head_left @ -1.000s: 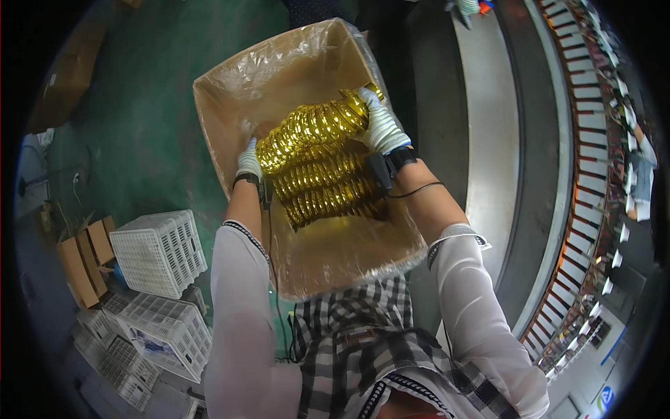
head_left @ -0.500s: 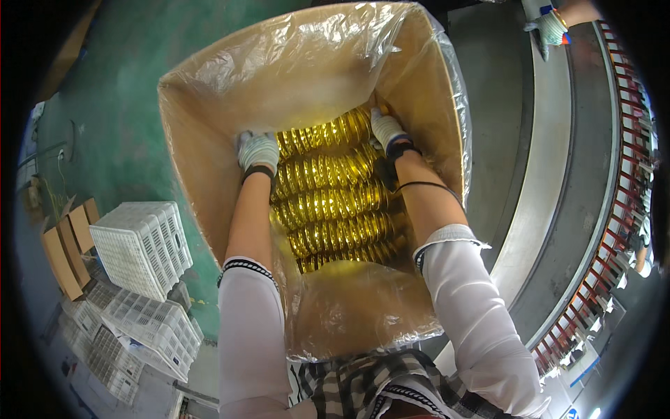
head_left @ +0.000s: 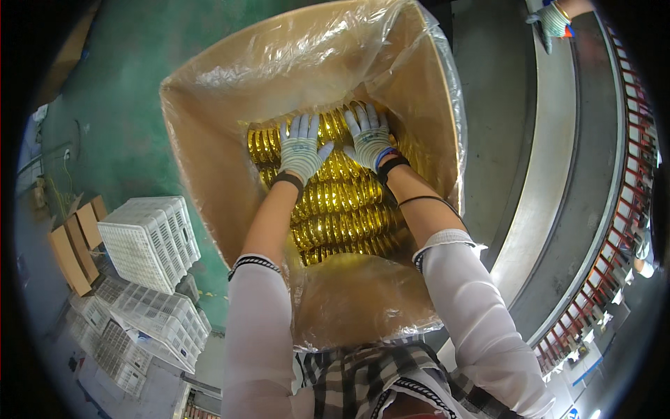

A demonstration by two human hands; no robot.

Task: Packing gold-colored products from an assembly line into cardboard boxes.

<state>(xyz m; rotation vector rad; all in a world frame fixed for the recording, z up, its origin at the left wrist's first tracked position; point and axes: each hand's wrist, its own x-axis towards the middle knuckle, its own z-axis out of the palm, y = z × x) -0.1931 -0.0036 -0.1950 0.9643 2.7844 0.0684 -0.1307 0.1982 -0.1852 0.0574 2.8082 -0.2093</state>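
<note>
Several rows of shiny gold ring-shaped pieces (head_left: 342, 197), stacked on edge like coils, lie in a large cardboard box (head_left: 209, 164) lined with clear plastic film (head_left: 307, 49). Gloved in striped grey-white, my left hand (head_left: 301, 148) rests flat on the farthest rows with its fingers spread. My right hand (head_left: 368, 136), in a matching glove, lies beside it on the same rows, fingers apart and pointing to the far wall. Neither hand grips anything. Parts of the far rows are hidden under my palms.
White plastic crates (head_left: 150, 241) stand on the floor at left, by folded cardboard pieces (head_left: 73, 251). To the right runs a curved conveyor (head_left: 541, 181) with a red slatted rack (head_left: 618, 209) beyond. Another person's gloved hand (head_left: 551, 22) shows at the top right.
Both hands have moved inward from the two ends of the farthest row and now lie flat on top of the gold pieces. That row's left end is now uncovered.
</note>
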